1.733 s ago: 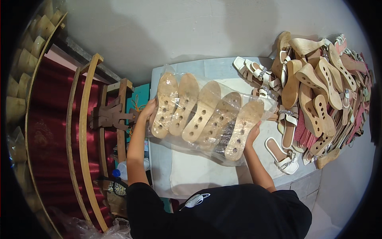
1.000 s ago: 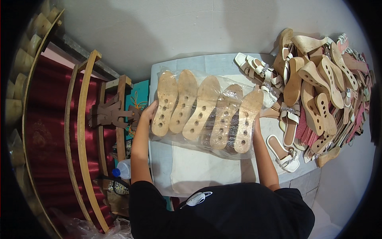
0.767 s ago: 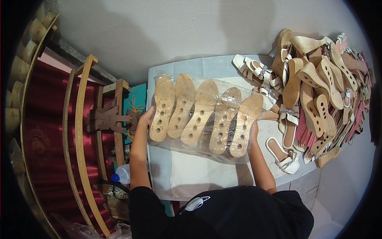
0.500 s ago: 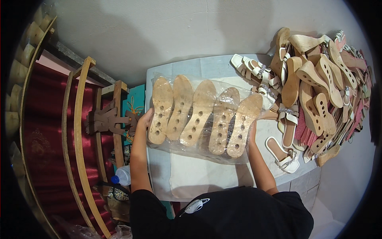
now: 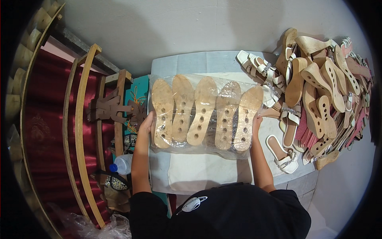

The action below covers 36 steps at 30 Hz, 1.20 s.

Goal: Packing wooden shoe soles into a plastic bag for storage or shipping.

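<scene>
Between my two hands is a clear plastic bag (image 5: pixel 181 146) holding several wooden shoe soles (image 5: pixel 203 109) in a row. Each sole has a line of round holes in its narrower part, nearest to me. My left hand (image 5: pixel 147 122) grips the bag's left end, its fingers mostly hidden behind the plastic. At the right end, my right hand (image 5: pixel 257 120) is closed on the bag's edge, also partly hidden. The bag is held over a white cloth (image 5: pixel 207 173) spread on the pale table (image 5: pixel 175 63).
On the right, wooden soles (image 5: pixel 314 105) are heaped over pink and tan pieces. White sandals (image 5: pixel 283 154) with jewelled straps lie beside the heap. To the left stand a wooden rack (image 5: pixel 84 131) with brown straps (image 5: pixel 111 109) and a blue-capped bottle (image 5: pixel 121 164). A grey wall is behind.
The bag has levelled out, its right end coming up as my right hand rises a little. Both hands have kept their hold, and the whole view has shifted slightly.
</scene>
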### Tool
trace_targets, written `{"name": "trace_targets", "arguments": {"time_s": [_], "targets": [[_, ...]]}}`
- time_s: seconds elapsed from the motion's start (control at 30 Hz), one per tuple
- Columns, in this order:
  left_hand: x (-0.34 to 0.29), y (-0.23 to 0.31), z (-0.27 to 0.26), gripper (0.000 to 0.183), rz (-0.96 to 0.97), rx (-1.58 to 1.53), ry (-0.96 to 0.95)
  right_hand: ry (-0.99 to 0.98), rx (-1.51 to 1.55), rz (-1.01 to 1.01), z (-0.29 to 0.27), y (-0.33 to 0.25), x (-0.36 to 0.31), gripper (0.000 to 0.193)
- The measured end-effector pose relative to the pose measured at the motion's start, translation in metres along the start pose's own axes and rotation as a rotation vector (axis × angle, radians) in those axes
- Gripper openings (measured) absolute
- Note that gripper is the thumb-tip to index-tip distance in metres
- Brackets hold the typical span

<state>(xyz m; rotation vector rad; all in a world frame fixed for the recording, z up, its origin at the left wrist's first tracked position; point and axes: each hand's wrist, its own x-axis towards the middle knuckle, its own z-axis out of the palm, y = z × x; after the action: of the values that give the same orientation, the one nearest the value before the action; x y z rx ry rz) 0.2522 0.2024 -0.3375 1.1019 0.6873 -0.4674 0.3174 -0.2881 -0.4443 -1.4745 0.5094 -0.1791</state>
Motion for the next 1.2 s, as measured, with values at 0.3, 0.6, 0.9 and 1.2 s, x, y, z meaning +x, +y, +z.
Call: {"name": "trace_targets", "arguments": {"time_s": [0.3,0.6,0.9,1.2], "targets": [[-0.014,-0.022,-0.021,0.054,0.145,-0.043,0.033,-0.400,0.109,0.410,0.031,-0.116,-0.054,0.064],[-0.018,-0.019,-0.015,0.052,0.036,-0.102,0.026,-0.564,0.007,0.415,0.036,-0.147,-0.066,0.074],[0.001,-0.035,-0.071,0.044,0.089,-0.198,0.065,-0.566,0.097,0.478,0.048,-0.129,-0.062,0.077],[-0.007,-0.020,-0.007,0.042,0.087,-0.197,-0.136,-0.412,0.096,0.398,0.025,-0.142,-0.061,0.079]]}}
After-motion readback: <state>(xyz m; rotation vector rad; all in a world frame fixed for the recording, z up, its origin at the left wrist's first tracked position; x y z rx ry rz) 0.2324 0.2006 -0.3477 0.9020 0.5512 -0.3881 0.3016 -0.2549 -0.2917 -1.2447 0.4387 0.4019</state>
